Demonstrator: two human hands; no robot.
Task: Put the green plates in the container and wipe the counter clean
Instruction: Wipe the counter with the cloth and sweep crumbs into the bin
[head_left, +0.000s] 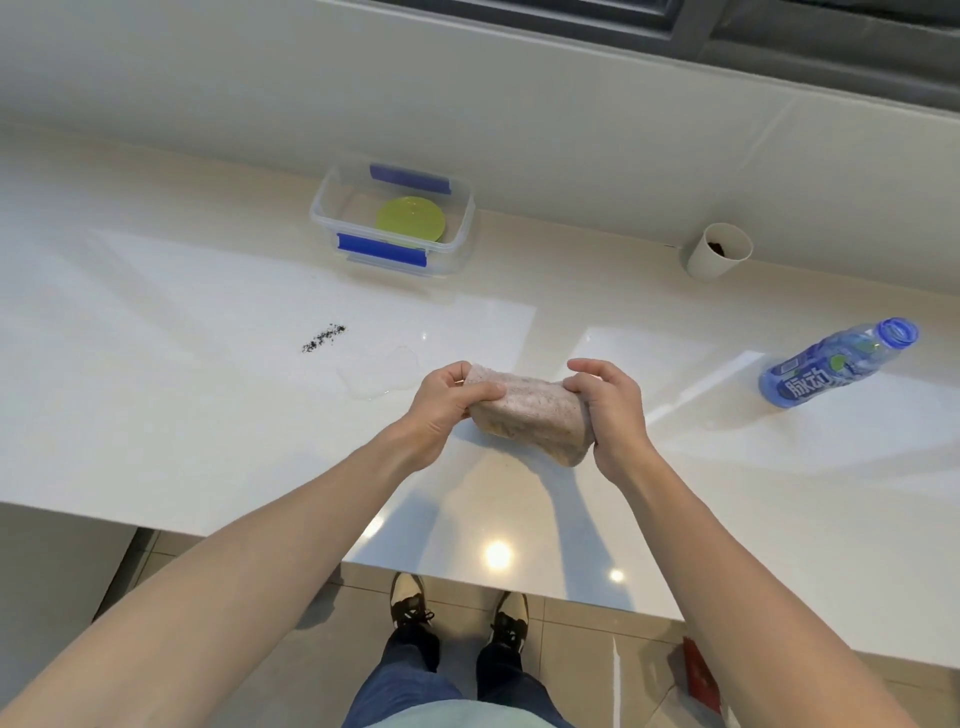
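Note:
A green plate (410, 220) lies inside the clear container (332, 208) with blue clips at the back of the white counter (156, 405). I hold a folded pinkish-beige cloth (530, 415) above the counter's middle. My left hand (447, 400) grips its left end and my right hand (613, 410) grips its right end. A small line of dark crumbs (324, 338) lies left of the cloth. A puddle of clear liquid (379, 371) sits between the crumbs and my left hand.
A white paper cup (717, 252) with dark bits inside stands at the back right. A blue drink bottle (836, 364) without a cap stands on the right. The counter's front edge runs below my forearms, with tiled floor and my shoes beneath.

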